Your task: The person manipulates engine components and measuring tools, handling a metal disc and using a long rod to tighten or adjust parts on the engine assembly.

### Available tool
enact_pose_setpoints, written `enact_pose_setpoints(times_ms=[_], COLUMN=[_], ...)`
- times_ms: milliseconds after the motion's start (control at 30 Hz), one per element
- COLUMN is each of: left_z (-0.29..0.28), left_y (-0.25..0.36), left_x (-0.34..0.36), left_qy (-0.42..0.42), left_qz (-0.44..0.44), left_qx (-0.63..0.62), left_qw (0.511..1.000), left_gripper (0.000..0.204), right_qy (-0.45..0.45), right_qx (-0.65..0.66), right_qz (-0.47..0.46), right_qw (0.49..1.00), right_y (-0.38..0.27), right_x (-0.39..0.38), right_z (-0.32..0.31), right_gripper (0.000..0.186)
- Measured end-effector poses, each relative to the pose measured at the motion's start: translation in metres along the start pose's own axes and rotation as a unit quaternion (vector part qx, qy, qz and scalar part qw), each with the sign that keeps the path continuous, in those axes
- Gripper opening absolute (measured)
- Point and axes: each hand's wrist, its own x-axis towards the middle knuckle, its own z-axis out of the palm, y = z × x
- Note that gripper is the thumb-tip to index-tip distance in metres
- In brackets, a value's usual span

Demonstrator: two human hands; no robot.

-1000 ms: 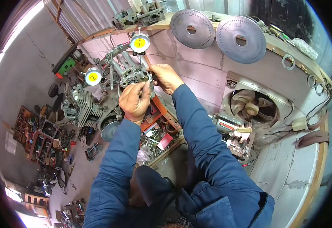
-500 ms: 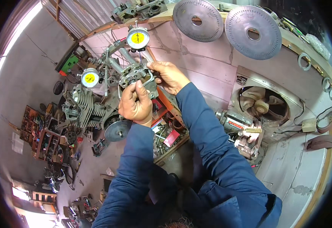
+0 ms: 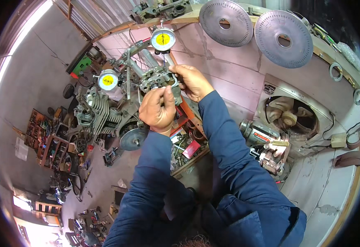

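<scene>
Nearest, the person's left hand (image 3: pixel 158 110) had edged toward the right since half a second earlier, bringing its thumb closer to the right hand (image 3: pixel 193 82); both stayed at the grey metal casting (image 3: pixel 151 81), so the work appeared to go on at that one spot. The left grip was curled, its fingers bent in and its thumb raised beside them; whether anything was clamped there could not be told. The right grip had thumb and forefinger drawn close at the casting's right edge, though what lay between them was hidden. The casting sat just ahead of both hands, with one dial gauge (image 3: pixel 162 39) above it and a second gauge (image 3: pixel 107 80) to its left. Farther off, two grey graduated discs (image 3: pixel 297 55) stood along the wood-edged ledge (image 3: pixel 321 57).
</scene>
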Motion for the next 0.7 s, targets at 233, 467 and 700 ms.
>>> enact_pose_setpoints(times_ms=[233,467,700], left_z=[-0.030,-0.054,-0.059], left_y=[0.006,0.020,0.027], left_x=[0.029,0.007,0.021], left_qy=[-0.180,-0.146,-0.212], left_qz=[0.117,-0.031,0.027], left_qx=[0.031,0.137,0.109], left_qw=[0.976,0.979,0.971], left_gripper=[0.050,0.052,0.041], right_qy=[-0.004,-0.006,-0.008], right_qx=[0.071,0.079,0.103], right_qz=[-0.017,-0.014,-0.027], right_qw=[0.997,0.997,0.994], right_y=[0.003,0.012,0.015], right_x=[-0.001,0.004,0.007], right_z=[-0.003,-0.008,-0.009], right_gripper=[0.017,0.015,0.016])
